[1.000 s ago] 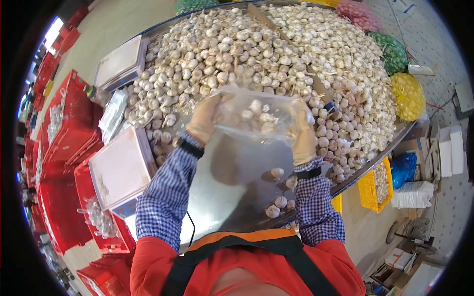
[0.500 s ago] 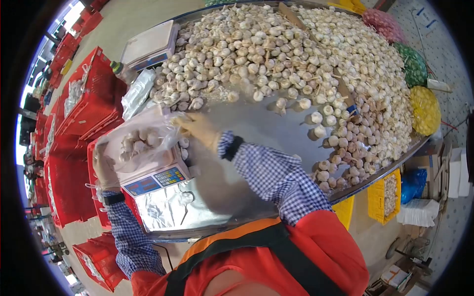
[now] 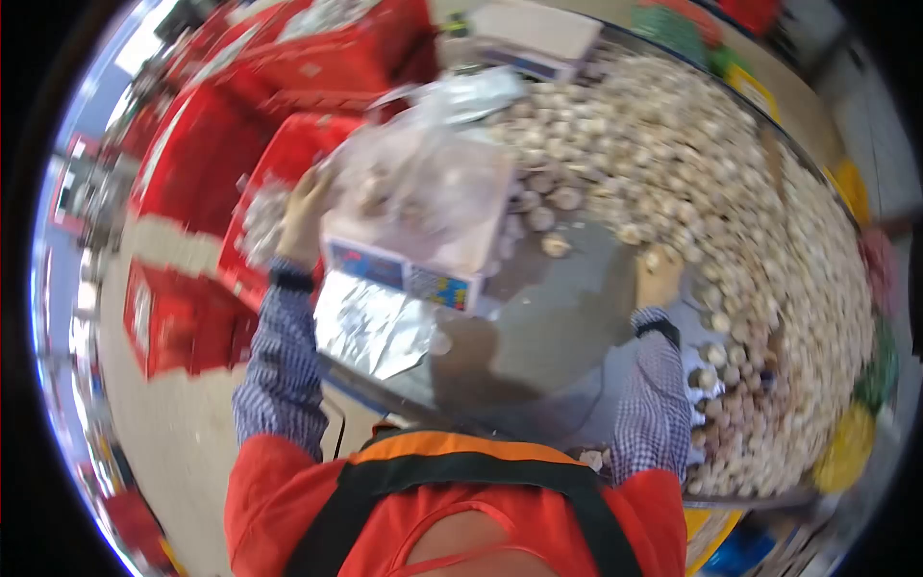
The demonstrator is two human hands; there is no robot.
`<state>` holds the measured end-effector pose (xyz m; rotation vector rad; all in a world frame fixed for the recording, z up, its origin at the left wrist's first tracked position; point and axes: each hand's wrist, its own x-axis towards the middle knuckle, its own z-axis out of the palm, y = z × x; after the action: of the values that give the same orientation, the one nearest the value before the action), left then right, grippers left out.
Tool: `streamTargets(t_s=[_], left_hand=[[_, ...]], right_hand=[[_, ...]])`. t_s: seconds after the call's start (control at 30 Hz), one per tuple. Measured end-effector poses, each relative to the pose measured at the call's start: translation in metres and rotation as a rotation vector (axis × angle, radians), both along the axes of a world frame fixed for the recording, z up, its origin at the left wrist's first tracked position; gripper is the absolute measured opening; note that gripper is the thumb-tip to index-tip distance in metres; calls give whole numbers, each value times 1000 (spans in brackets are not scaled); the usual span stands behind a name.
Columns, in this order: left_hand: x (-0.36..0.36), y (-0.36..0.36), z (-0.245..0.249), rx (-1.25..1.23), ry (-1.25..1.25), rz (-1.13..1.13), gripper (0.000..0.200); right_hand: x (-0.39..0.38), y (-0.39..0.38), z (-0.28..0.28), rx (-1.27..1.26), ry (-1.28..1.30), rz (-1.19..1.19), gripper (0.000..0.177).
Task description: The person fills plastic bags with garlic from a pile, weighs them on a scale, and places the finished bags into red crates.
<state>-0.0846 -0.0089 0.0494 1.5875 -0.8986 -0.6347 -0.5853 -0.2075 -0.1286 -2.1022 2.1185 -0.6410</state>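
Observation:
At the scale's left side, my left hand has its fingers closed on the edge of a clear plastic bag. Some garlic bulbs show through the bag, which lies on the white digital scale. My right hand is at the near edge of the big garlic pile, its fingers curled around a garlic bulb. Motion blur hides the exact finger contact. The metal tabletop lies between my two hands.
Red crates are stacked at the left, one holding plastic bags. A second scale stands at the back beside folded clear bags. Silver foil-like sheeting covers the table's near left corner. A yellow mesh sack is at the right.
My right hand has left the bag and moved right to the garlic pile. My left hand still holds the bag's left side. The camera view has turned left.

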Motion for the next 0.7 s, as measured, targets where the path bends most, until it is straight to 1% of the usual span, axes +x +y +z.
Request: streamTargets(t_s=[0.03, 0.1, 0.13, 0.17, 0.23, 0.3, 0.33, 0.37, 0.4, 0.43, 0.47, 0.5, 0.53, 0.57, 0.6, 0.63, 0.67, 0.7], left_hand=[[6, 4, -1, 1, -99, -51, 39], [12, 3, 0, -3, 45, 38, 45], [9, 5, 5, -6, 60, 68, 45], [3, 6, 14, -1, 96, 82, 48], [4, 4, 11, -1, 142, 107, 51], [10, -1, 2, 15, 95, 104, 58], [7, -4, 1, -13, 80, 93, 54], [9, -7, -5, -22, 86, 88, 54], [14, -11, -13, -31, 131, 59, 50], [18, -15, -17, -41, 174, 27, 47], [16, -17, -17, -97, 247, 43, 33], [15, -16, -12, -86, 313, 28, 25], [13, -13, -5, -109, 289, 37, 23], [12, -10, 1, -131, 265, 42, 22], [17, -9, -1, -113, 257, 44, 20], [21, -7, 0, -126, 257, 24, 20], [25, -5, 0, -151, 287, -19, 20], [29, -3, -1, -171, 323, -55, 21]], right_hand=[[0, 2, -5, 13, 11, 9, 43], [0, 7, -10, -64, -107, 0, 43], [12, 16, 4, -128, -114, 16, 40], [27, 24, 25, -126, -95, 39, 40], [75, 33, 79, -57, -536, 310, 36], [163, 75, 169, 108, -1023, 457, 33], [198, 91, 207, 185, -982, 589, 35], [233, 93, 209, 21, -1000, 816, 39], [267, 96, 218, 63, -955, 957, 44], [304, 96, 223, 125, -862, 1018, 44], [337, 96, 226, 186, -768, 1072, 44], [363, 93, 224, 126, -483, 1081, 46], [380, 88, 216, 66, -199, 1069, 49], [387, 81, 194, 51, -190, 1055, 49], [391, 70, 165, 123, 10, 1012, 53], [394, 62, 153, 198, 206, 959, 58], [388, 63, 163, 186, 214, 942, 58], [372, 70, 169, 122, 161, 954, 59]])
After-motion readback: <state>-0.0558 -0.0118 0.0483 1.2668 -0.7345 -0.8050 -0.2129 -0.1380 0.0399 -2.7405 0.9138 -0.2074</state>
